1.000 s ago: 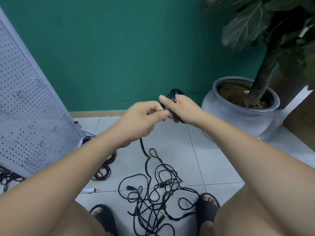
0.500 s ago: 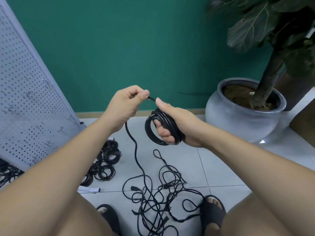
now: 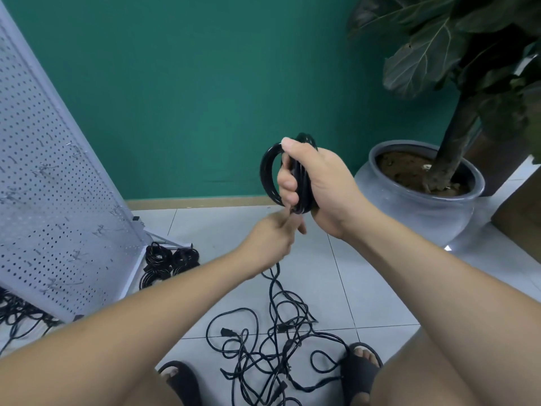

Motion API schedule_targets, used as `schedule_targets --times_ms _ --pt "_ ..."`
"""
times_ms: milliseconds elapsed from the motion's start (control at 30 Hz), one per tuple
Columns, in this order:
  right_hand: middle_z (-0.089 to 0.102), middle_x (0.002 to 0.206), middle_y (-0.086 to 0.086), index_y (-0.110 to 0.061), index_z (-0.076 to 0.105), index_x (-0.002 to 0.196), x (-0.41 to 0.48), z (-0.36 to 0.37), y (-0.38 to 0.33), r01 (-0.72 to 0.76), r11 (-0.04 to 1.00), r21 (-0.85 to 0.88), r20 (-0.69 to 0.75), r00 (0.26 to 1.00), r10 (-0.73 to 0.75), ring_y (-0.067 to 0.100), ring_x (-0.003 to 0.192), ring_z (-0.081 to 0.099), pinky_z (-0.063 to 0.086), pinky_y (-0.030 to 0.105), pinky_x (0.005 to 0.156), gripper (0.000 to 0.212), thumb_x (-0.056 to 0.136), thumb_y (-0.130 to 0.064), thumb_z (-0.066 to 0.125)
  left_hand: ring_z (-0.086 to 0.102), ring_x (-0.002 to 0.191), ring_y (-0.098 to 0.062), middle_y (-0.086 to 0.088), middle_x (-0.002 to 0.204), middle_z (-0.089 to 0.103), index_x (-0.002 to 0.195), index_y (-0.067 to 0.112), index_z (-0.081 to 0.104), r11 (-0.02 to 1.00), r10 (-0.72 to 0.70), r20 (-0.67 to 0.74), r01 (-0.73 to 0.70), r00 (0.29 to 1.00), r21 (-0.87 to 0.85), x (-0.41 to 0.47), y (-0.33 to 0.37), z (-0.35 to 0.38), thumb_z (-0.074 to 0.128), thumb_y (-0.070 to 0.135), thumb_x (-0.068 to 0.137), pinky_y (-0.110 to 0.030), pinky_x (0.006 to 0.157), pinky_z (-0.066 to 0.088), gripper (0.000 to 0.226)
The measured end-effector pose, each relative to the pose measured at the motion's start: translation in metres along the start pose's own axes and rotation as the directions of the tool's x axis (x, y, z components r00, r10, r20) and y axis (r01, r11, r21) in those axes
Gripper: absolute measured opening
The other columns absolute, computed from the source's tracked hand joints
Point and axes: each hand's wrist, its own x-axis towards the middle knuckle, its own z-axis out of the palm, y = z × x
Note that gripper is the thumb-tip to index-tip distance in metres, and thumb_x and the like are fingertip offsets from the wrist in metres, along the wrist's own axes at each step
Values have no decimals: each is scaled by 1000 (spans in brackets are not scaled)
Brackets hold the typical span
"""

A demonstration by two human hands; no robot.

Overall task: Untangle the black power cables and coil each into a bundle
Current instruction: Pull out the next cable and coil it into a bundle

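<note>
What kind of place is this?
Probably an indoor room corner used as a makeshift work spot, not a proper workshop: white tiled floor, green wall, a large potted plant, and a perforated panel tilted beside coiled cable bundles.

Left hand [image 3: 270, 240] is a blur, the cable [image 3: 273, 276] vanishing into its grip. Right hand [image 3: 316, 183] covers half the coil [image 3: 267, 174]. Tangle [image 3: 288, 344] runs off the bottom edge; coiled bundles [image 3: 172, 259] sit partly behind the left forearm [image 3: 175, 306].
</note>
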Motion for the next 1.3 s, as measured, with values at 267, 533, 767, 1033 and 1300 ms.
schedule_targets --times_ms 267,533,767,1033,1300 --pt "59 64 22 3 47 74 26 -17 8 83 901 -426 -207 961 -186 22 55 52 45 32 60 52 107 -35 57 49 55 -19 0 65 49 91 13 59 974 49 160 -83 986 212 -20 6 20 51 32 111 -28 55 40 29" --pt "65 58 5 1 56 71 37 -38 33 37 617 -786 -18 996 -82 19 51 60 51 37 62 65 107 -52 56 48 49 -19 2 56 51 83 17 67 918 176 113 -205 978 340 -27 33 -19 62 35 106 -29 52 35 29" --pt "59 55 10 -6 56 68 23 -26 39 -90 696 -712 173 939 298 22 46 48 37 29 51 73 108 -65 38 35 53 -8 12 54 44 72 15 66 826 346 8 -308 938 472 -22 44 -60 86 39 87 -21 51 28 35" --pt "50 67 12 -9 56 88 7 -11 33 -263 882 -391 334 853 402 24 53 44 27 39 58 79 100 -84 33 30 57 -14 6 57 40 71 14 56 798 494 -71 -419 867 432 -7 45 -102 75 65 82 -33 55 27 56" --pt "39 64 3 -17 53 76 -4 -4 15 -259 957 -130 473 832 289 17 49 36 28 31 53 36 107 -34 58 32 60 -20 -9 64 37 76 3 53 968 247 -203 -230 947 102 15 29 -90 33 77 102 -31 55 30 81"
